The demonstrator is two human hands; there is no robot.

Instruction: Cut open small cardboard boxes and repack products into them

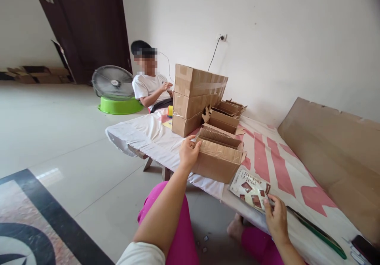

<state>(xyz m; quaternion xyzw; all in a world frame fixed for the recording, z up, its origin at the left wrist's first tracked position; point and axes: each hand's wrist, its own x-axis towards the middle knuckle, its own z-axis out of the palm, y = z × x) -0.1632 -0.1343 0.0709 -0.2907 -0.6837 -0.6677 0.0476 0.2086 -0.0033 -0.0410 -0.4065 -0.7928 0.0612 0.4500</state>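
Observation:
My left hand (189,152) grips the left end of an open cardboard box (218,164) near the table's front edge, thumb on the near side and fingers around the corner. The box's top flaps stand up, and its inside is hidden. To the right, my right hand (276,214) pinches the lower right corner of a flat, white printed packet (249,190) marked "Super Meal". The packet is tilted over the table edge, just right of the box. Below my right hand lies a long, thin dark tool with a green end (326,233); its kind is unclear.
Taped cardboard boxes (190,103) stand stacked behind, with more open boxes (222,120) beside them. A large cardboard sheet (335,150) leans at the right. Another person (152,87) sits beyond the stack, near a fan (113,83). A cloth (142,136) covers the table.

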